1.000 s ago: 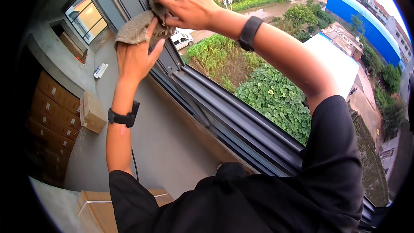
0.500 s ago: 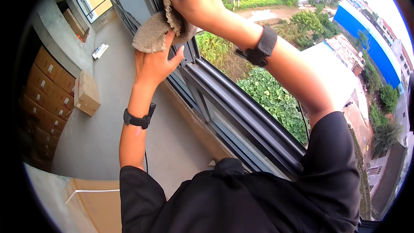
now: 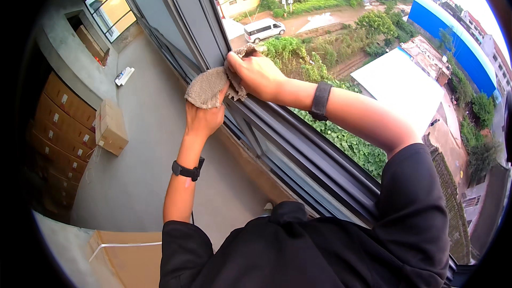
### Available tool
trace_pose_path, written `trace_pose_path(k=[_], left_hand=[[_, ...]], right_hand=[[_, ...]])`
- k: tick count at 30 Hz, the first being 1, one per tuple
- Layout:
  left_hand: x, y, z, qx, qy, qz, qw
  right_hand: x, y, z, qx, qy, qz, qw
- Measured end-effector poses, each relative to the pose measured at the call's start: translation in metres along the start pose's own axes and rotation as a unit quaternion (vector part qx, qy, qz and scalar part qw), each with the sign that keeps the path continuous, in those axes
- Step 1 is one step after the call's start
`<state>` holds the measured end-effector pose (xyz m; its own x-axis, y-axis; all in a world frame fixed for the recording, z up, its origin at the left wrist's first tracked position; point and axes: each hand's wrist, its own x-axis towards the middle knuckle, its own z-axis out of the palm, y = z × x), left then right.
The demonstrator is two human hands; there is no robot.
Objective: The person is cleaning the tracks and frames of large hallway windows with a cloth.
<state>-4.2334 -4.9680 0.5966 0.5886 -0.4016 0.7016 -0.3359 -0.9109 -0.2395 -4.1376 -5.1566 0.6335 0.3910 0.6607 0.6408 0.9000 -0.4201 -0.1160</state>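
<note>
A grey-brown, frayed rag (image 3: 207, 87) is bunched against the dark grey window frame (image 3: 194, 18), where its upright meets the lower rail. My left hand (image 3: 205, 121) grips the rag from the room side; its fingers are mostly hidden under the cloth. On the outer side of the upright, my right hand (image 3: 260, 77) is closed around another part of the rag, thumb pressed on top. The two hands are close together, with ragged cloth edges between them.
The window's sliding track (image 3: 298, 144) runs diagonally toward my body, with open air and plants beyond it. Inside the room, stacked cardboard boxes (image 3: 61, 122) stand at the left. A single carton (image 3: 111, 127) sits beside them, and another box (image 3: 130, 258) is near me.
Both hands and the rag have moved down the upright, nearer to me, to the corner at the lower rail. My left hand has also shifted right.
</note>
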Motion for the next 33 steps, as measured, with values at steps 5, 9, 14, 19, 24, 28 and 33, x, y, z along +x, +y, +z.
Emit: trace_pose_path(k=[5, 9, 14, 19, 24, 28, 33], left_hand=[[-0.001, 0.007, -0.005, -0.004, -0.022, 0.014, 1.000], [-0.008, 0.022, -0.029, -0.074, -0.084, -0.016, 0.994], [-0.035, 0.028, -0.042, -0.104, -0.021, 0.000, 0.994], [-0.024, 0.040, -0.021, -0.184, -0.023, -0.053, 0.981], [-0.027, 0.035, 0.000, -0.250, -0.016, -0.099, 0.963], [-0.024, 0.050, -0.004, -0.281, 0.031, -0.043, 0.958], [-0.031, 0.127, -0.028, -0.311, 0.105, 0.056, 0.943]], right_hand=[[-0.005, 0.001, 0.000, 0.004, -0.111, 0.056, 0.992], [-0.019, -0.017, -0.042, -0.007, -0.156, 0.085, 0.984], [-0.043, -0.024, -0.040, 0.032, -0.114, 0.012, 0.993], [-0.035, 0.011, -0.013, 0.214, -0.265, 0.014, 0.940], [-0.032, 0.031, 0.024, 0.138, -0.251, -0.134, 0.949], [-0.054, 0.018, -0.001, 0.066, -0.291, -0.128, 0.946], [-0.148, -0.035, -0.125, 0.260, -0.311, 0.026, 0.914]])
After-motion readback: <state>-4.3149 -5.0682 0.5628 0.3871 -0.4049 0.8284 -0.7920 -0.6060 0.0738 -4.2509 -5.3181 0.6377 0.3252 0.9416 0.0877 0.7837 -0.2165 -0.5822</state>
